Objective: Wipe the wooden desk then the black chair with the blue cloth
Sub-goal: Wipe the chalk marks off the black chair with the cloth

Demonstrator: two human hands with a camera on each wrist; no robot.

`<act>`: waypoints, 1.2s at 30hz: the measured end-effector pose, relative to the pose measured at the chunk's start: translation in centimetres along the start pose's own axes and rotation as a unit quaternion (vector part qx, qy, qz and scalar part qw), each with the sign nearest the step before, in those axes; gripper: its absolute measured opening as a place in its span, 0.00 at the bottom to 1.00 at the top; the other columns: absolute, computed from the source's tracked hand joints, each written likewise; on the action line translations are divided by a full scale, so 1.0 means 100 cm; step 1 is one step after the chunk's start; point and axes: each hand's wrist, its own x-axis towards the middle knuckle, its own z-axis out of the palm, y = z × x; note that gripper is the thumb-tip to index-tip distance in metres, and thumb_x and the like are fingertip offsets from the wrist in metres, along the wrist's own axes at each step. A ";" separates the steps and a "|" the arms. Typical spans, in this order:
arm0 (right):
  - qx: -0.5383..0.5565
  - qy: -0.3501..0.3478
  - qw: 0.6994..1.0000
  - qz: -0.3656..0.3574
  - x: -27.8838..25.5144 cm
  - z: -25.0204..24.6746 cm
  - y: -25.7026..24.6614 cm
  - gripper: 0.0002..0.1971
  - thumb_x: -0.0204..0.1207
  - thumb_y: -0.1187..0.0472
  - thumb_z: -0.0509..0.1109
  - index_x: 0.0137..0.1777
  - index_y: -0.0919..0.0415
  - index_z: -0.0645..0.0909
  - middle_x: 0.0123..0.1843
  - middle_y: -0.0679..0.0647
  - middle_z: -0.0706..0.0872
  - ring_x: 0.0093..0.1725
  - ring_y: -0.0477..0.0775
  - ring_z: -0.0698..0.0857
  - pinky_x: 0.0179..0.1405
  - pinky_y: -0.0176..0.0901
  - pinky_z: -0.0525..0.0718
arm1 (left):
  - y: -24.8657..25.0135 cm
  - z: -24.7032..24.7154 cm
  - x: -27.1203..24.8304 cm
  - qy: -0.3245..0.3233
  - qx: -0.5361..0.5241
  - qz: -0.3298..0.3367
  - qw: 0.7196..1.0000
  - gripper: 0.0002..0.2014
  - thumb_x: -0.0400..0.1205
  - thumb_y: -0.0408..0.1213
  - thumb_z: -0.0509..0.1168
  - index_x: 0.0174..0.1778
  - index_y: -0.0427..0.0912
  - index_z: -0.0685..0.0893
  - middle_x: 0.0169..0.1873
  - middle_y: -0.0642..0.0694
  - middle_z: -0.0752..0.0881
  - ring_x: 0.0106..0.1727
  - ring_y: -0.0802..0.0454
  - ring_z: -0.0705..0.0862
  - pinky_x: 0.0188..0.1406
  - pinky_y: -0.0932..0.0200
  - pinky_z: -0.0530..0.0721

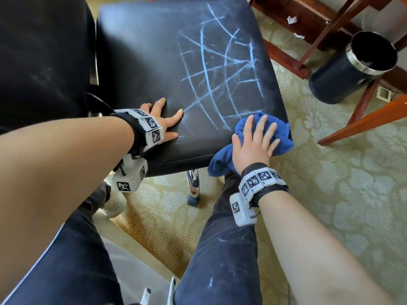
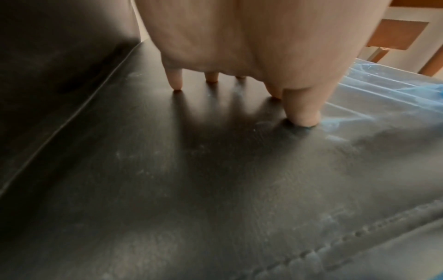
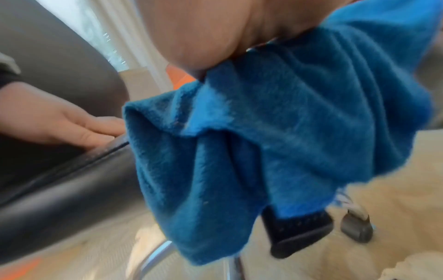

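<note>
- Two hands are working on the black chair [image 1: 165, 62]: we are bracing with one and wiping with the other.
- We are spreading our left hand [image 1: 164, 119] flat on the near-left part of the seat, fingers straight and apart, holding nothing. The left wrist view is showing the fingertips [image 2: 177, 86] pressing down into the leather. We judge this is keeping the chair from rolling on its casters while the other hand is scrubbing.
- We are laying our right hand [image 1: 255, 142] palm-down over the blue cloth [image 1: 284, 137], fingers extended and slightly fanned, pinning it against the near-right corner of the seat. Nothing is being pinched; the flat palm is spreading pressure across the cloth.
- Part of the cloth is hanging bunched over the front edge of the seat, as the right wrist view is showing, so only the portion under the palm is doing the wiping.
- Pale blue chalk lines [image 1: 220, 69] are still crossing most of the right half of the seat, just beyond the cloth, so the chair wipe looks barely begun.
- Our forearms are reaching forward from either side, wrists low, with the right one angled inward toward the corner.
- We are seeing a dark waste bin [image 1: 348, 69] standing on the carpet [image 1: 330, 194] to the right, among wooden furniture legs [image 1: 361, 124].
</note>
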 end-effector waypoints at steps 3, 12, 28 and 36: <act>-0.041 -0.015 0.996 -0.077 0.000 -0.004 -0.001 0.31 0.85 0.48 0.48 0.83 0.57 0.42 0.84 0.60 0.38 0.82 0.63 0.38 0.80 0.55 0.41 | -0.017 -0.010 -0.004 0.006 0.063 0.021 0.998 0.31 0.82 0.62 0.51 0.79 0.70 0.44 0.82 0.46 0.42 0.77 0.35 0.56 0.74 0.41 0.61; 0.057 -0.064 0.996 0.034 0.042 -0.026 -0.004 0.29 0.86 0.49 0.44 0.83 0.58 0.43 0.84 0.60 0.38 0.82 0.65 0.37 0.79 0.57 0.40 | -0.006 -0.015 -0.004 0.033 0.027 0.037 0.998 0.33 0.82 0.63 0.50 0.81 0.63 0.46 0.82 0.45 0.37 0.82 0.41 0.39 0.80 0.38 0.45; -0.111 -0.130 0.968 -0.185 -0.001 -0.010 -0.035 0.34 0.83 0.39 0.44 0.82 0.50 0.34 0.84 0.55 0.33 0.82 0.62 0.34 0.78 0.57 0.33 | 0.024 0.018 0.006 0.060 -0.010 0.077 0.995 0.43 0.76 0.72 0.46 0.80 0.60 0.32 0.81 0.44 0.30 0.81 0.35 0.33 0.75 0.30 0.38; -0.009 -0.131 0.991 -0.029 0.037 -0.030 -0.006 0.32 0.86 0.49 0.47 0.82 0.61 0.36 0.84 0.60 0.37 0.82 0.61 0.37 0.81 0.56 0.39 | 0.019 0.014 0.008 0.014 -0.017 0.080 0.997 0.45 0.73 0.75 0.46 0.78 0.62 0.28 0.79 0.44 0.27 0.79 0.36 0.28 0.75 0.31 0.34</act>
